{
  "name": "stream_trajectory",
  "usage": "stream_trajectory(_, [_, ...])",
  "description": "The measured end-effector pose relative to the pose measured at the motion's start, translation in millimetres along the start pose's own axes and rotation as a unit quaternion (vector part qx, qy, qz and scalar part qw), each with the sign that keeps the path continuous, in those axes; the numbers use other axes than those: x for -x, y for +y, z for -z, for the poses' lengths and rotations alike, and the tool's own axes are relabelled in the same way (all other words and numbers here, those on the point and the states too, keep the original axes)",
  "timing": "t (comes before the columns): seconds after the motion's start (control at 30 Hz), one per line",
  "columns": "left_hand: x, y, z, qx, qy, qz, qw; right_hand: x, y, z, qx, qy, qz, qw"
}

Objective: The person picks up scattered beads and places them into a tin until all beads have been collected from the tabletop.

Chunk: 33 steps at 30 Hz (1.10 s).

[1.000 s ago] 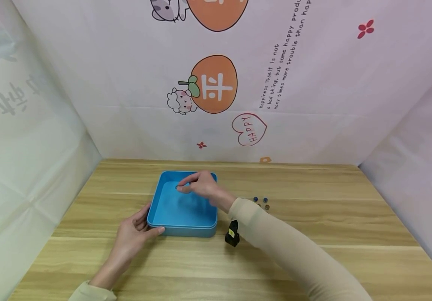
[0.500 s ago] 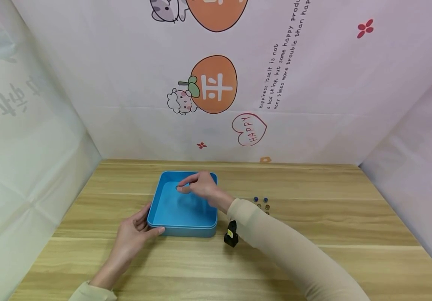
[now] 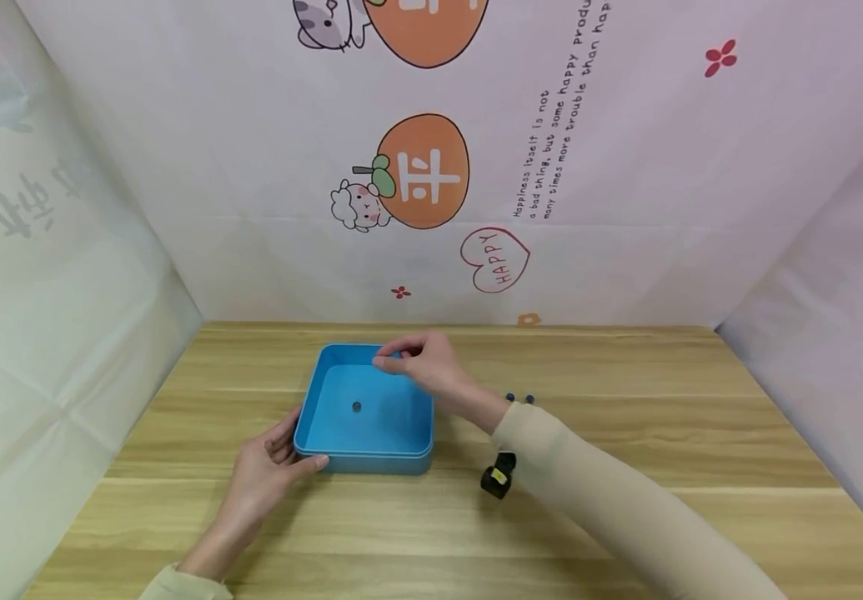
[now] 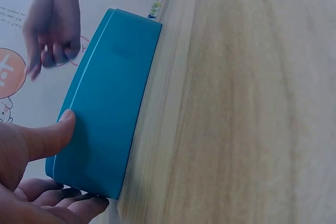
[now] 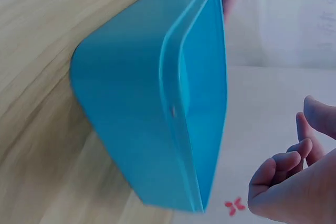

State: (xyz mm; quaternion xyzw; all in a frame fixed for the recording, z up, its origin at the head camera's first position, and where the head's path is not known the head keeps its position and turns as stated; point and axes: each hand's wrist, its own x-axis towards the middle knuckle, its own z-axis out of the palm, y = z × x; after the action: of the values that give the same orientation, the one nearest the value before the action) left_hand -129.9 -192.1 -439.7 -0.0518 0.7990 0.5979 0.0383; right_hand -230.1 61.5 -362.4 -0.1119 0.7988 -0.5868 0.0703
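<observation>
A square blue box (image 3: 367, 462) without a lid stands on the table. Inside it lies one small dark marble (image 3: 357, 407). My left hand (image 3: 266, 462) grips the box's near left corner, its thumb on the front wall and the fingers round the left side. In the left wrist view that thumb (image 4: 50, 137) presses on the blue wall. My right hand (image 3: 431, 364) hovers over the far right part of the box, holding nothing. In the right wrist view its thumb (image 5: 321, 116) and index fingertip are apart, the other fingers loosely curled.
Two blue marbles (image 3: 519, 398) show on the wooden table (image 3: 626, 375) right of the box, partly behind the right forearm. Several coloured marbles (image 4: 154, 9) appear in the left wrist view. A black device (image 3: 497, 477) hangs under the right wrist. A printed cloth (image 3: 288, 267) stands behind.
My right hand has let go of the marble, which now lies in the box, and has moved up and to the right. My left hand stays on the box corner.
</observation>
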Motion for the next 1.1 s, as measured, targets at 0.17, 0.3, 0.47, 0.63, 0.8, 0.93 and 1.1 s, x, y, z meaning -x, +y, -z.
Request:
stream_trajectory(0.17, [1.0,-0.6,1.3,0.0,-0.003,0.005,1.0,18.7,0,29,0.004,-0.001,0.008,1.0])
stream_trajectory(0.3, [1.2,1.3,2.8,-0.009,-0.006,0.008,0.9999,32.3,6,51,0.003,-0.003,0.009,1.0])
stream_trajectory(0.47, [-2.1,2.0,3.0,-0.028,-0.006,-0.001,0.9996,46.3,16,74,-0.003,0.0,0.013,0.9999])
stream_trajectory(0.63, [-3.2,2.1,1.2,-0.037,-0.007,-0.009,0.9993,57.4,27,93,0.006,0.01,0.001,0.9999])
stream_trajectory(0.8, [-2.5,2.8,0.3,-0.035,-0.009,-0.013,0.9993,68.1,36,108,0.013,0.027,-0.024,0.9993])
stream_trajectory(0.93, [-2.4,2.9,0.9,-0.032,-0.011,-0.008,0.9994,75.6,41,118,0.011,0.038,-0.036,0.9986])
stream_trajectory(1.1, [-3.3,2.7,1.0,-0.025,-0.008,0.0,0.9996,79.8,47,130,0.019,0.053,-0.044,0.9975])
